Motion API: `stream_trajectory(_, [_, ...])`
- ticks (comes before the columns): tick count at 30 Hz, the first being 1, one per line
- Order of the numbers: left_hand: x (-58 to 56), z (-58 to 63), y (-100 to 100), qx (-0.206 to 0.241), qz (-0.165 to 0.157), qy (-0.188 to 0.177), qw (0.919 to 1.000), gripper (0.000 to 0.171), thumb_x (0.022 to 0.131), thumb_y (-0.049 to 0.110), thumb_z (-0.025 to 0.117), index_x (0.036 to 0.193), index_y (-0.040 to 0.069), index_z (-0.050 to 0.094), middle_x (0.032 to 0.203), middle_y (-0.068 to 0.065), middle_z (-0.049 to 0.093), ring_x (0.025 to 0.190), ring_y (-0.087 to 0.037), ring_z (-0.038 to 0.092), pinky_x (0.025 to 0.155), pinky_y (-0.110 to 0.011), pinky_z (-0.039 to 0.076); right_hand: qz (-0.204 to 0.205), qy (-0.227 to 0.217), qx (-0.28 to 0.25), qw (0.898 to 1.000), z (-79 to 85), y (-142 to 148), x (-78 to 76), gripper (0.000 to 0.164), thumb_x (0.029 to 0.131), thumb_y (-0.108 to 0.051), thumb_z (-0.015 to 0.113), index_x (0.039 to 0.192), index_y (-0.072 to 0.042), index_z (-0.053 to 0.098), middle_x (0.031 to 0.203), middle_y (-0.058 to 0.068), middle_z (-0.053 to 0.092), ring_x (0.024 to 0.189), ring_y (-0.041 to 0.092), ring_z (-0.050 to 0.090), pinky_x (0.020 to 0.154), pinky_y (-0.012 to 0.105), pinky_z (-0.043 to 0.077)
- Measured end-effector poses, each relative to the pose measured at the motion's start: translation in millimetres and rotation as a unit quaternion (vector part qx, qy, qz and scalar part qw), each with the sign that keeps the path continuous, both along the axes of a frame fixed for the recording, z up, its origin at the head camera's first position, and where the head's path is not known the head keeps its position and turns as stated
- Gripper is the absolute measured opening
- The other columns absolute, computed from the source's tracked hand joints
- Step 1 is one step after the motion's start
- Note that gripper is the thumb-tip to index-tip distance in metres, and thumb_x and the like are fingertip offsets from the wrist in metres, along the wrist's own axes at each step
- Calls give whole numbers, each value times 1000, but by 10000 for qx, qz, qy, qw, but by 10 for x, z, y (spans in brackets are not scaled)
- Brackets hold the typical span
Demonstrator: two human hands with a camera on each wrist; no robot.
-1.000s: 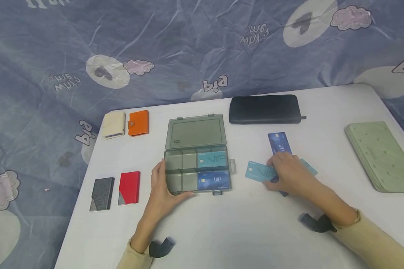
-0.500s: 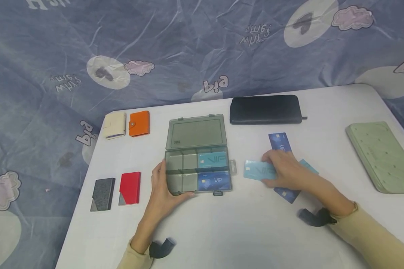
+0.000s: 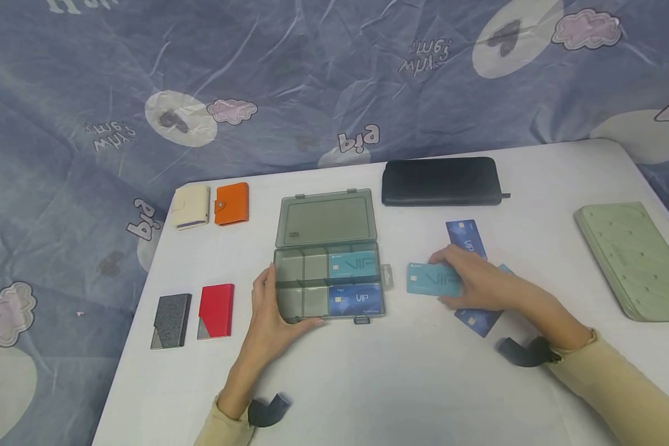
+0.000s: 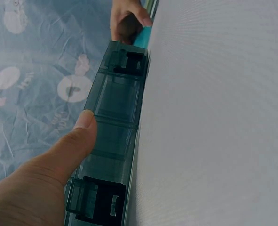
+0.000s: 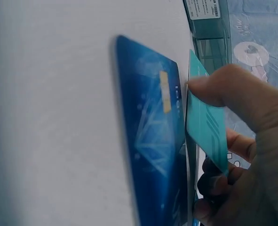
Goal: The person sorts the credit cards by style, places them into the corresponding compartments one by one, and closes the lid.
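Currently steadying the smoky translucent plastic organiser box [image 3: 326, 282] on the white counter [image 3: 368, 384], left hand [image 3: 267, 316] curling round its near-left corner. Pinching a thin, glossy teal card [image 3: 432, 280] in right hand [image 3: 474, 285], just right of the box; keeping it flat advisable.

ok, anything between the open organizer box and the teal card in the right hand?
Head view: only bare white table between the organizer box and teal card held by the right hand.
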State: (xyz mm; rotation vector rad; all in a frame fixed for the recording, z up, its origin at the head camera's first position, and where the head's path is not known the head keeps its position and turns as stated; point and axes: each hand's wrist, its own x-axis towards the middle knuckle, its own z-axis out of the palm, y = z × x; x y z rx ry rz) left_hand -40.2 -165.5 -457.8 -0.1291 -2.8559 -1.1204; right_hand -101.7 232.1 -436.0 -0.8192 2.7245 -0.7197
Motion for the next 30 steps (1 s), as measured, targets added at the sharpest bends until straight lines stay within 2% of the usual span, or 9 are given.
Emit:
stream_trajectory(4, [-8, 3, 3, -22, 11, 13, 10000, 122, 57, 55, 81, 150, 18, 11, 148, -2, 18, 130, -19, 24, 95, -49, 45, 54, 71, 47, 9999, 18, 3, -1, 55, 71, -20, 77, 117, -16, 48, 106, -4, 51, 92, 11, 48, 78, 33, 48])
stream_trajectory(9, [-13, 4, 3, -26, 11, 7, 10000, 122, 58, 57, 80, 150, 18, 11, 147, -3, 19, 129, -20, 25, 94, -49, 45, -68, 96, 86, 9999, 33, 1, -2, 30, 82, -19, 68, 107, -16, 50, 95, -7, 50, 83, 9, 46, 74, 29, 46])
stream_trajectory(13, [-10, 1, 2, -7, 19, 11, 10000, 122, 57, 57, 80, 150, 18, 11, 147, -2, 19, 130, -19, 25, 94, -49, 45, -248, 28, -54, 9997, 52, -5, -7, 22, 90, -15, 58, 109, -14, 48, 100, -2, 56, 87, 12, 51, 81, 35, 48])
stream_trajectory(16, [-3, 0, -1, 7, 7, 6, 10000, 122, 58, 57, 80, 150, 18, 11, 147, -2, 18, 130, -19, 24, 95, -49, 44, -245, -42, -210, 9995, 58, -13, -21, 27, 92, -11, 52, 119, -12, 46, 113, 4, 58, 101, 19, 55, 91, 44, 46])
stream_trajectory(19, [0, 0, -1, 18, 17, -23, 10000, 122, 57, 57, 80, 150, 18, 11, 148, -2, 18, 130, -18, 24, 95, -49, 44, -230, -223, -282, 9991, 61, -27, -32, 40, 90, -14, 57, 127, -12, 42, 123, 7, 55, 112, 24, 54, 96, 47, 43])
stream_trajectory(24, [-1, -5, 1, 24, 7, -18, 10000, 122, 57, 58, 80, 150, 18, 11, 147, -3, 19, 130, -19, 25, 95, -48, 44, -189, -301, -300, 9989, 88, -64, -36, 64, 77, -22, 75, 129, -13, 40, 116, 4, 55, 95, 19, 56, 84, 41, 48])
stream_trajectory(26, [-1, -5, -2, 21, -9, -9, 10000, 121, 58, 58, 80, 150, 18, 11, 147, -4, 19, 129, -19, 25, 95, -48, 44, -159, -316, -351, 9988, 115, -91, -48, 65, 75, -21, 76, 128, -13, 40, 113, 2, 55, 90, 16, 54, 80, 37, 49])
stream_trajectory(30, [-2, 2, -7, 44, -4, -12, 10000, 121, 58, 58, 80, 150, 18, 11, 147, -4, 19, 130, -19, 25, 94, -48, 45, -45, -222, -382, 9990, 206, -211, -110, 63, 76, -21, 75, 128, -15, 41, 116, 0, 54, 96, 14, 53, 83, 37, 48])
